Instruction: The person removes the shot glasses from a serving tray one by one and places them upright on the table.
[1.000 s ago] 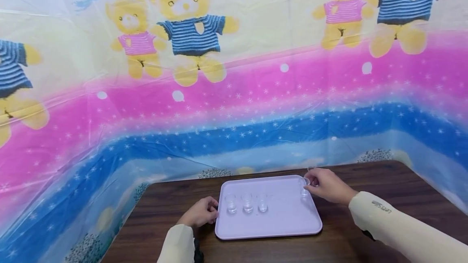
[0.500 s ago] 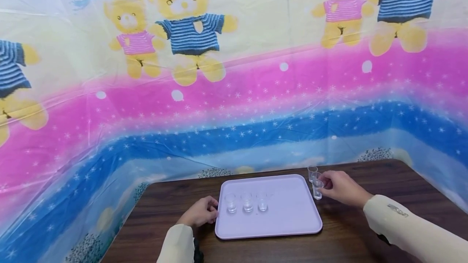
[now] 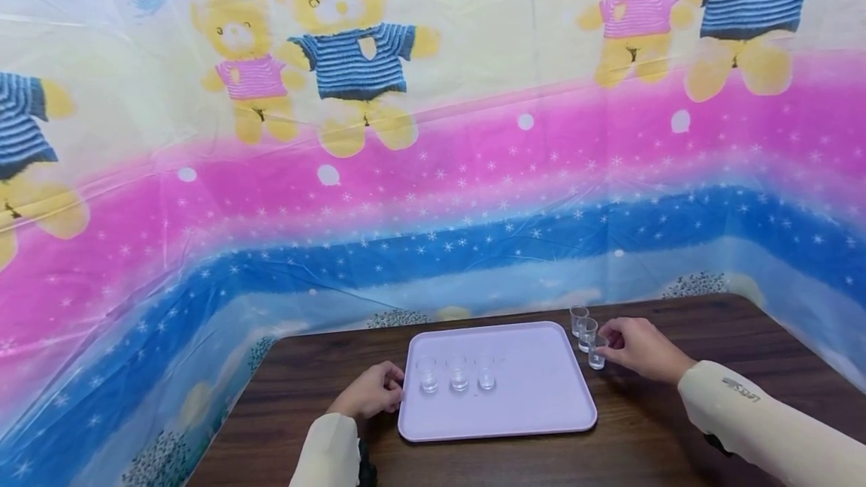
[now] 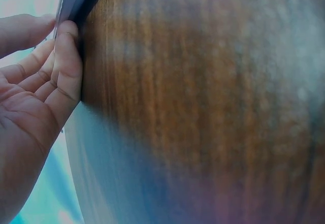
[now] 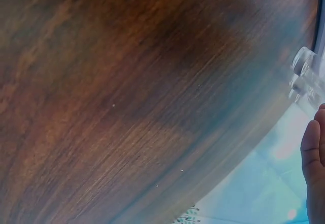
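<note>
A pale lilac tray (image 3: 534, 404) lies on the table. My left hand (image 3: 370, 391) pinches its left edge between thumb and fingers, seen closely in the left wrist view, where the tray's side (image 4: 76, 0) shows. To the right of the tray, my right hand (image 3: 644, 349) pinches a small clear shot glass (image 3: 596, 357), upright at or close to the tabletop. Just behind it stand two similar shot glasses, a middle glass (image 3: 585, 336) and a far glass (image 3: 578, 320). Only part of the right hand (image 5: 314, 155) shows in the right wrist view, beside the clear glasses (image 5: 303, 60).
On the tray's left half, three clear shot glasses stand in a row: a left glass (image 3: 428, 378), a centre glass (image 3: 458, 376) and a right glass (image 3: 485, 376). Behind the dark wooden table (image 3: 676, 427) hangs a printed curtain (image 3: 473, 194) with bears.
My right hand has carried its shot glass from the tray's far right corner out to the right, beyond the tray, in front of the other two. The left hand stays on the tray edge.
</note>
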Tool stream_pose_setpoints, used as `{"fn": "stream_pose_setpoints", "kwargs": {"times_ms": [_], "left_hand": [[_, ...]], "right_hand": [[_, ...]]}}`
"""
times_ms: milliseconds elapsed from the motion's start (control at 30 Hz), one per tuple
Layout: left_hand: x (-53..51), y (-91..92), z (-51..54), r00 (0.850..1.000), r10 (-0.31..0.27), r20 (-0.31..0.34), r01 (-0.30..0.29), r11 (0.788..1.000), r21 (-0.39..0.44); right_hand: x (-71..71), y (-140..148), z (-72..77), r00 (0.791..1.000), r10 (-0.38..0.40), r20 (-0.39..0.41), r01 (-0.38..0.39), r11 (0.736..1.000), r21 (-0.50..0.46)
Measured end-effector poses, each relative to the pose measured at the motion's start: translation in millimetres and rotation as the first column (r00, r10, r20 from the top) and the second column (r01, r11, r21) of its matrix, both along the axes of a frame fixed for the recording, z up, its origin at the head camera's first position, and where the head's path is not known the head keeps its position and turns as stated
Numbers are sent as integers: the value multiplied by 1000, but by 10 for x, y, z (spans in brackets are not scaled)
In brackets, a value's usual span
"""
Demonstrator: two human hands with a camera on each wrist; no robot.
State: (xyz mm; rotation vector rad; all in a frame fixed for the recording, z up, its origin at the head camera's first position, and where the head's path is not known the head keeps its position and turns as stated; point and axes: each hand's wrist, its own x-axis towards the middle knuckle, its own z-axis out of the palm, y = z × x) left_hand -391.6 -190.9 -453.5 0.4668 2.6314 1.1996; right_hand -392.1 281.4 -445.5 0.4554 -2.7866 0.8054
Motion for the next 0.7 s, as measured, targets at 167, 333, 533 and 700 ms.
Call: {"fn": "stream_pose_setpoints", "kwargs": {"times_ms": [167, 333, 533, 700], "left_hand": [[3, -3, 0, 1000, -9, -4, 9, 1000, 9], [14, -2, 6, 1000, -8, 3, 8, 1000, 15], [15, -9, 11, 1000, -12, 1, 12, 1000, 24], [11, -8, 7, 1000, -5, 2, 5, 1000, 5]], "right_hand": [[-17, 1, 5, 1000, 3, -21, -3, 1000, 6], [-46, 30, 28, 998, 16, -64, -16, 1000, 1], [-63, 23, 100, 990, 41, -137, -42, 999, -2], [-42, -79, 164, 987, 76, -144, -78, 997, -7]]}}
